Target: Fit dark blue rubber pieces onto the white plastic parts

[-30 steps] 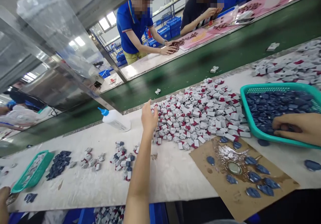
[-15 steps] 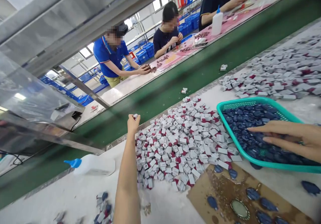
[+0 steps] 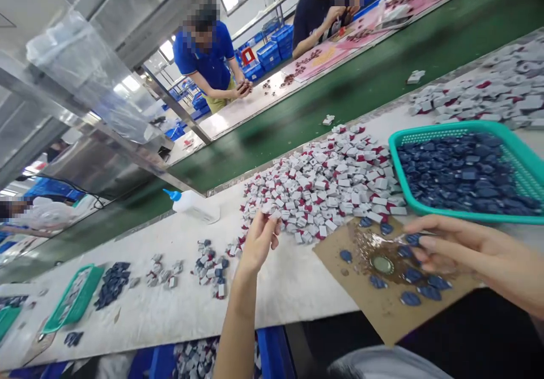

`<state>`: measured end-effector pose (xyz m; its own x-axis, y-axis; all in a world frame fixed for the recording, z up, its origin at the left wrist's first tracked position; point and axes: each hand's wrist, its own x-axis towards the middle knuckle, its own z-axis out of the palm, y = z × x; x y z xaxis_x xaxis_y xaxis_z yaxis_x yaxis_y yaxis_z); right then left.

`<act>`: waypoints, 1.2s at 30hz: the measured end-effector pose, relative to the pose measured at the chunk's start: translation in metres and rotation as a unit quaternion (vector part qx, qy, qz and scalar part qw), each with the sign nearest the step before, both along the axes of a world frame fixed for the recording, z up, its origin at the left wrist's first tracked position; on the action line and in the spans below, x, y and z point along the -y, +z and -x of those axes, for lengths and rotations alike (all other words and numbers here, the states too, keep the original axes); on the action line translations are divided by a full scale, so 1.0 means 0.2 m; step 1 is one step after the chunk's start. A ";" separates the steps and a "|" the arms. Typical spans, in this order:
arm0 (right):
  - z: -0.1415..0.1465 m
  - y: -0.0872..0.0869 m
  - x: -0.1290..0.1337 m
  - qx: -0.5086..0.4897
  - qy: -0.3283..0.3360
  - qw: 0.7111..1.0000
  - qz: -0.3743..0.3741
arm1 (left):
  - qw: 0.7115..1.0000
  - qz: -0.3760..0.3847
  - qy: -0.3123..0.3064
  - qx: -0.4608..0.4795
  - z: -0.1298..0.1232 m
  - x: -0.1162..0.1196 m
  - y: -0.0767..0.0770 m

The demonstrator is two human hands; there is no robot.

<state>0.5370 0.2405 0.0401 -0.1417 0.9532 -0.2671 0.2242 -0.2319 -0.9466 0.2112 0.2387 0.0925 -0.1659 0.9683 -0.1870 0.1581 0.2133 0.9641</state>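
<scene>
My left hand [image 3: 257, 242] is closed in a pinch at the near edge of a heap of small white-and-maroon parts [image 3: 314, 181]. A small white part [image 3: 273, 214] shows at its fingertips, partly hidden. Over a brown board [image 3: 374, 311], my right hand [image 3: 471, 251] pinches a dark blue piece [image 3: 412, 239] between thumb and fingers. Several more blue pieces [image 3: 411, 298] lie on the board around a wet brown patch and a small round dish [image 3: 382, 264]. Behind the right hand stands a green basket [image 3: 399, 189] full of blue pieces.
A white squeeze bottle [image 3: 195, 206] lies on the table to the left. Small piles of mixed parts [image 3: 210, 265] and a second green basket [image 3: 76, 305] are further left. Beyond the table runs a green conveyor belt [image 3: 272, 147]. People work across it. A metal frame [image 3: 140, 161] rises at left.
My left hand has drawn back from the belt edge to the heap's near side. My right hand has left the basket and holds a blue piece over the board. The view has shifted.
</scene>
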 end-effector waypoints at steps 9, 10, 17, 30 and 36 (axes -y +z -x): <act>0.10 0.01 0.19 -0.082 0.009 0.993 0.084 | 0.984 0.076 0.032 0.156 -0.35 0.43 -0.23; 0.10 0.01 0.19 -0.087 0.007 0.992 0.092 | 0.983 0.079 0.046 0.161 -0.39 0.45 -0.27; 0.11 -0.05 0.14 -0.015 0.120 0.993 0.004 | 0.997 0.024 0.054 0.047 -0.53 0.53 -0.44; 0.10 -0.22 0.04 0.186 0.217 0.923 -0.257 | 0.978 0.091 0.056 0.181 -0.50 0.50 -0.39; 0.10 -0.18 0.03 0.184 0.239 0.921 -0.246 | 0.967 0.093 0.077 0.222 -0.49 0.51 -0.36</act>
